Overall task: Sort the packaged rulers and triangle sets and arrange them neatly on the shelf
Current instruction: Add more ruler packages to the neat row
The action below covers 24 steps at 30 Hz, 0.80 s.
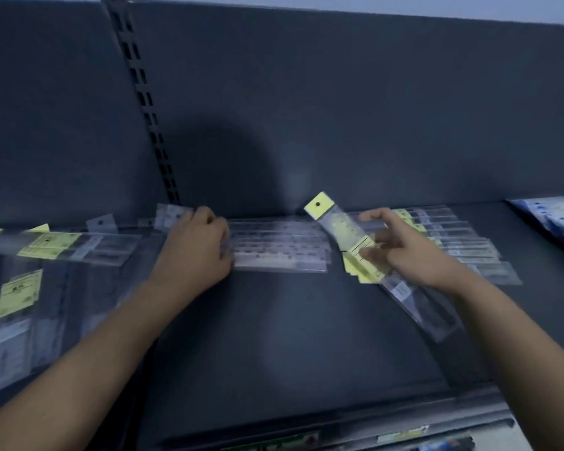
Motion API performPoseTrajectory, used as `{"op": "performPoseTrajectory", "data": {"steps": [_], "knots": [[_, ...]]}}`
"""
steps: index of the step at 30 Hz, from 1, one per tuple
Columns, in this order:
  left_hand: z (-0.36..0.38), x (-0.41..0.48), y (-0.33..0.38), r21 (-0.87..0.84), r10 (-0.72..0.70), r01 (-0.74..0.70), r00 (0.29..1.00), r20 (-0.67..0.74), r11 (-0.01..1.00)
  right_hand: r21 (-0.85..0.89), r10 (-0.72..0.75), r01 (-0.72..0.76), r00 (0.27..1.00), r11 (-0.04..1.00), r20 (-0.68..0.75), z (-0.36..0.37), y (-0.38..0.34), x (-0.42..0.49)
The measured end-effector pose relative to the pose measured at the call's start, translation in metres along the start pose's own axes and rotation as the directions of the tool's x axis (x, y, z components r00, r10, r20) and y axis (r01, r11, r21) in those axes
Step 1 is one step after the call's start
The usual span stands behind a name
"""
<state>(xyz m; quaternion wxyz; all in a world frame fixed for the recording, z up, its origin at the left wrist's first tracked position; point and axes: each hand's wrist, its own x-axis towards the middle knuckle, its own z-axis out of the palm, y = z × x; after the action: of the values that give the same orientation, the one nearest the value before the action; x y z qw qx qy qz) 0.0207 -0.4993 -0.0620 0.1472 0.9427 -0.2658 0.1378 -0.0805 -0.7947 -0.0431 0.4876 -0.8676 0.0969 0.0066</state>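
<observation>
Shelf deck (274, 336): you are working over what is looking like dark painted metal, matt and smooth, giving only a soft sheen. Back panel (372, 109) is showing the same matt finish; slotted upright (144, 102) is looking like painted metal too. Middle stack of ruler packets (280, 249): clear plastic sleeves are catching light, glossy and smooth. Tilted packet (339, 229) in your right hand (414, 255): glossy clear sleeve; its header card (313, 208) is reading as matt yellow paper. Left packets (52, 245): yellow labels are looking like matt paper under glossy film. Blue-and-white packs (554, 219) at far right are shining like plastic wrap. Front rail (339, 431) is glinting, semi-gloss; material unclear.
</observation>
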Motion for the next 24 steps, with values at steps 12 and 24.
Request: {"op": "performPoseTrajectory", "data": {"steps": [12,24], "knots": [[0.057,0.048,0.186,-0.266,0.369,-0.291,0.872,0.322,0.919,-0.176,-0.151,0.192,0.964,0.965,0.221,-0.097,0.052,-0.010],[0.081,0.018,0.229,-0.150,0.152,-0.104,0.923,0.355,0.983,-0.330,-0.366,0.458,0.879,0.826,0.305,-0.130,0.107,-0.001]]}}
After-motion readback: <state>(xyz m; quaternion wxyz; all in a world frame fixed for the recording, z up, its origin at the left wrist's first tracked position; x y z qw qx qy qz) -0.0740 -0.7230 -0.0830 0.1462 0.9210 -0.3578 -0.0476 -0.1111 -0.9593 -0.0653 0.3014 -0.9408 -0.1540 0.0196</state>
